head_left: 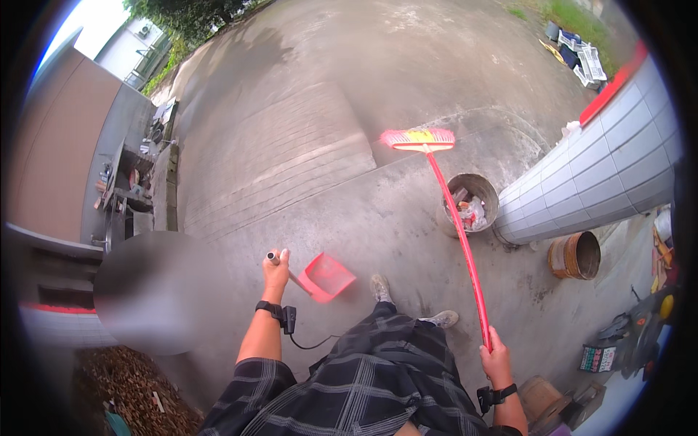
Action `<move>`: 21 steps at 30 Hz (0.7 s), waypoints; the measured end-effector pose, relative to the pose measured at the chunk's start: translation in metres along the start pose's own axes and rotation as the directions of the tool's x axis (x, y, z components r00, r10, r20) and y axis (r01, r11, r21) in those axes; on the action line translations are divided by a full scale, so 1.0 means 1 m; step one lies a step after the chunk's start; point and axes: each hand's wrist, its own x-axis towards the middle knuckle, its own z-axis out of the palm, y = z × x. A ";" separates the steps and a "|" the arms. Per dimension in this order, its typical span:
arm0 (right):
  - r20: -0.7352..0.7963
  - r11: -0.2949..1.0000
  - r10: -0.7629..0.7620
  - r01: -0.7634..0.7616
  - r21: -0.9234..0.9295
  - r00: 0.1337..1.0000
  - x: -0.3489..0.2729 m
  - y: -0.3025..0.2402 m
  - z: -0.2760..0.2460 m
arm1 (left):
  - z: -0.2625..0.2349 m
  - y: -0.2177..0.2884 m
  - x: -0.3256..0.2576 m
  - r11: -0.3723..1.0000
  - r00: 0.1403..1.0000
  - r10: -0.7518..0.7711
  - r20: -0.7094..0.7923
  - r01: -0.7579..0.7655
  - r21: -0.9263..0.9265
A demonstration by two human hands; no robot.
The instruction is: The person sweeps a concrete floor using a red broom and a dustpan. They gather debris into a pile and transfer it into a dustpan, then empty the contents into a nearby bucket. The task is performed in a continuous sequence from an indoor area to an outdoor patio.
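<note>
My left hand (275,276) is closed around the grey handle of a dustpan; its red pan (327,277) hangs or rests just right of that hand, in front of my feet. I cannot tell whether the pan touches the floor. In my right hand (496,357) is the end of a long red broom handle. The handle slants up and away to the broom head (418,139), which has pink and yellow bristles. The broom crosses in front of a round bin (488,187) holding plastic bags and other rubbish.
A white-tiled pillar (582,174) stands at the right, with a rusty drum (574,256) beside its base. A motorbike (629,334) is at the lower right. White crates (590,62) lie far right. Cluttered concrete troughs (163,185) run along the left. A blurred round patch hides part of the left.
</note>
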 end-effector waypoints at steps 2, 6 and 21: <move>0.096 0.976 0.142 -0.156 0.150 0.985 0.026 -0.013 0.028 | -0.024 -0.031 0.006 0.976 0.982 -0.188 -0.033 0.183 -0.117; 0.255 0.829 0.351 -0.425 0.363 0.901 0.071 -0.075 0.060 | -0.067 -0.060 0.008 0.916 0.933 -0.345 -0.102 0.311 -0.254; 0.522 0.818 0.355 -0.528 0.229 0.775 0.260 -0.158 0.154 | -0.145 -0.112 0.041 0.798 0.746 -0.593 -0.304 0.492 -0.350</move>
